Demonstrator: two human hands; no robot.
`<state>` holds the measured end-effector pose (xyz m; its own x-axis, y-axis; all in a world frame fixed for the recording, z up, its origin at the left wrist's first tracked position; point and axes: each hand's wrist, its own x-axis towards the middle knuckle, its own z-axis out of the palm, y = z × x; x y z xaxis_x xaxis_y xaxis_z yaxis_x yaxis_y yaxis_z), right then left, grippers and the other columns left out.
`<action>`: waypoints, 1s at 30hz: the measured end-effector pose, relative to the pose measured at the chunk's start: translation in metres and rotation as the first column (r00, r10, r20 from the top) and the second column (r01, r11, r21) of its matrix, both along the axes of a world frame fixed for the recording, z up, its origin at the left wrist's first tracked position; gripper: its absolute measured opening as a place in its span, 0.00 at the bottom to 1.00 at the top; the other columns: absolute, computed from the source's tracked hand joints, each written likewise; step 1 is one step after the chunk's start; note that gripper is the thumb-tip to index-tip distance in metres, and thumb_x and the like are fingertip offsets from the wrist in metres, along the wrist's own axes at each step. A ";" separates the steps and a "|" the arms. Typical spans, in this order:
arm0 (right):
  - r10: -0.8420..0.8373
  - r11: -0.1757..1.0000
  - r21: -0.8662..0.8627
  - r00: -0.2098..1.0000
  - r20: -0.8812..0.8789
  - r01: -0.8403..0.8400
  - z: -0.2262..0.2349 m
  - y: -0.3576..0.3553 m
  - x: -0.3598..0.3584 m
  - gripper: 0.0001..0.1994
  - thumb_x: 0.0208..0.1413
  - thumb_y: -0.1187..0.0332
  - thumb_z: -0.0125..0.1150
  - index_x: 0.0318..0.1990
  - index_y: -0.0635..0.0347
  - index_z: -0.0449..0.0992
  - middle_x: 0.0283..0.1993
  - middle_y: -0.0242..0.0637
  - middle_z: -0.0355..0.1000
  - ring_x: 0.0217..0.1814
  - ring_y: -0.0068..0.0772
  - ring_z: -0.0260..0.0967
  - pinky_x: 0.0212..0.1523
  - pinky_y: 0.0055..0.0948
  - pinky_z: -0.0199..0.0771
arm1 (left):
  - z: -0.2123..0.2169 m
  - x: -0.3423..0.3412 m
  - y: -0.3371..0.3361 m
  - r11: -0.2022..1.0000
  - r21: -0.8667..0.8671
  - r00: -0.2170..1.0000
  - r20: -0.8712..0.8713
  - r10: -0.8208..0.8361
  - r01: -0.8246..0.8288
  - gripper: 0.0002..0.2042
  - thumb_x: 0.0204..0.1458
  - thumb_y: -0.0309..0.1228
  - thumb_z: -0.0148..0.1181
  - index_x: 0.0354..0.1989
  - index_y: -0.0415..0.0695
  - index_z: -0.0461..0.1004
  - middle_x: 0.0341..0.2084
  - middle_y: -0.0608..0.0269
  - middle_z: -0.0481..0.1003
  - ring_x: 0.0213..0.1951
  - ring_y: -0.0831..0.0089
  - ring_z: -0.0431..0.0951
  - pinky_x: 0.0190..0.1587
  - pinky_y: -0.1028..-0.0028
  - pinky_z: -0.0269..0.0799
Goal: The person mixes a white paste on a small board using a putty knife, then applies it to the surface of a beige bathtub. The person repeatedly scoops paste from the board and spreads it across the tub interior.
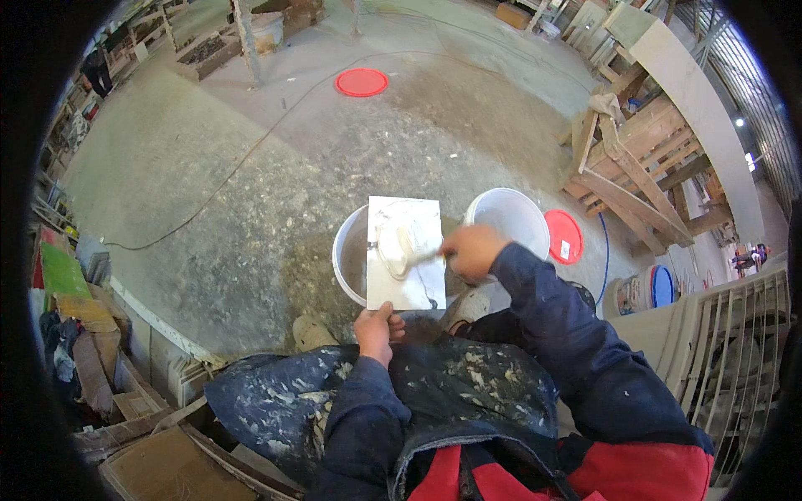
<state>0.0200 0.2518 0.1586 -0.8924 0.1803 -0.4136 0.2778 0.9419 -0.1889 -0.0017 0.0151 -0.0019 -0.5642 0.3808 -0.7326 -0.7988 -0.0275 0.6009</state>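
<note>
Left hand (375, 328), just below the middle of the frame, grips the near edge of a pale square tile (404, 252), thumb on top, holding it flat over a white bucket (348, 255). Right hand (470, 250), right of centre, is clenched around the handle of a small trowel (418, 257) whose blade lies on the tile's face, touching a lump of white adhesive (395, 240) spread over the tile's upper middle. A dark streak marks the tile's lower right corner.

A second white bucket (510, 219) stands just right of the first, partly behind the right hand. A red lid (565, 235) lies on the concrete floor (251, 167) beside that bucket, and another red lid (362, 82) lies well apart at the top centre of the frame. A thin cable (242, 163) snakes across the floor from the upper middle toward the left. A wooden pallet frame (639, 171) leans at the upper right. A blue-lidded bucket (656, 286) sits at the right edge, near slatted pale panels (735, 334). Cardboard and scrap boards (159, 463) pile at the lower left. Paste-spattered dark trousers (451, 376) and dark blue sleeves fill the bottom centre.
</note>
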 end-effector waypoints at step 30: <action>-0.369 0.926 -0.020 0.896 -0.245 0.376 -0.047 -0.014 0.005 0.16 0.61 0.57 0.56 0.40 0.64 0.74 0.36 0.55 0.78 0.40 0.59 0.77 0.44 0.52 0.75 | -0.001 0.002 0.011 0.997 -0.036 0.997 -0.045 -0.067 0.065 0.11 0.61 0.36 0.60 0.42 0.40 0.71 0.24 0.63 0.76 0.24 0.68 0.78 0.25 0.68 0.76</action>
